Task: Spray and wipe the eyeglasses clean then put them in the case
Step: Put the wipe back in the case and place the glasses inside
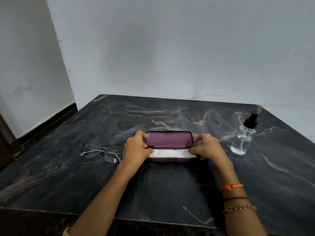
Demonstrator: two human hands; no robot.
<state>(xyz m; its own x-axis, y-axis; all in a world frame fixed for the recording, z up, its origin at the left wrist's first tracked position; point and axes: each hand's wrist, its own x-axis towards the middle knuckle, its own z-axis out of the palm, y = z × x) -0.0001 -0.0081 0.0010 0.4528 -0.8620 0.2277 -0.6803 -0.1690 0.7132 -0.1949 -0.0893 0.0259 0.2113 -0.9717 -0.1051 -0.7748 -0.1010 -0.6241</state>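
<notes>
Eyeglasses lie uncleaned left of case | both hands grip its ends, lid up | next: lift out cloth.

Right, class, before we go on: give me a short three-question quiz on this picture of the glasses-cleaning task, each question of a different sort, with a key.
1. True or false: the eyeglasses are already inside the case.
2. Multiple choice: what lies in the open case's lower half? A) a white cloth B) a spray bottle C) nothing
3. Fill in: the spray bottle stands on the table on the person's ____ side.

Key:
1. False; they lie on the table beside the left hand.
2. A; both the left hand and the right hand hold the case's ends.
3. Right.
</notes>
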